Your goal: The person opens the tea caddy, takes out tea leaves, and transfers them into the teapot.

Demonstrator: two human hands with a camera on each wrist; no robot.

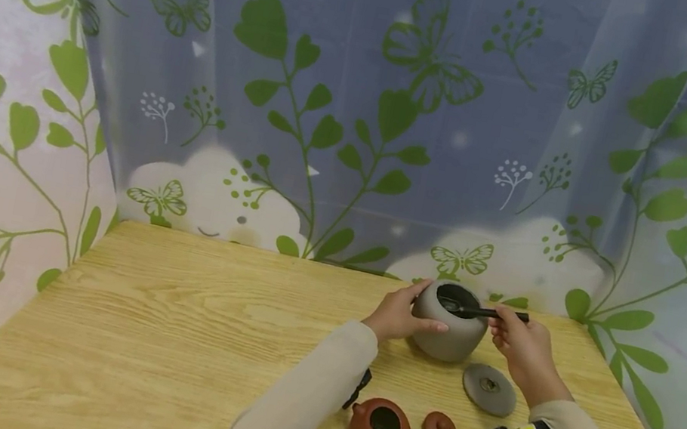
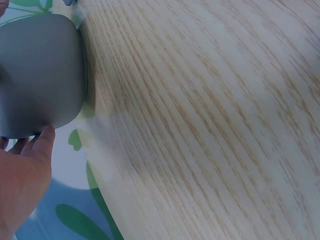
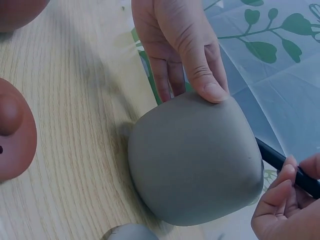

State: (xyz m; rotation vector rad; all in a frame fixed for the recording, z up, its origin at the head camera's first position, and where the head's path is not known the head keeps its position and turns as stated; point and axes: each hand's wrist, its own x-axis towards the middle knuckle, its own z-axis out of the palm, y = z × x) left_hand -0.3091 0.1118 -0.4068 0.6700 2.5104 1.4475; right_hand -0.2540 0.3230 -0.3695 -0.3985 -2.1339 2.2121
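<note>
Pinching a black utensil [image 1: 478,312] with the right hand [image 1: 525,350], with its tip inside the grey jar [image 1: 451,339], just left of this grip; clasping this jar from the opposite side with the left hand [image 1: 401,315].

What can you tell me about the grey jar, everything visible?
The grey jar is rounded, smooth and matte, ceramic-looking, with a wide, open mouth and a dark interior. It is near the far edge of the table; whether its base sits flat I can't tell. The left hand holds its side, thumb on the near wall, and a black-handled tool reaches into the mouth.
</note>
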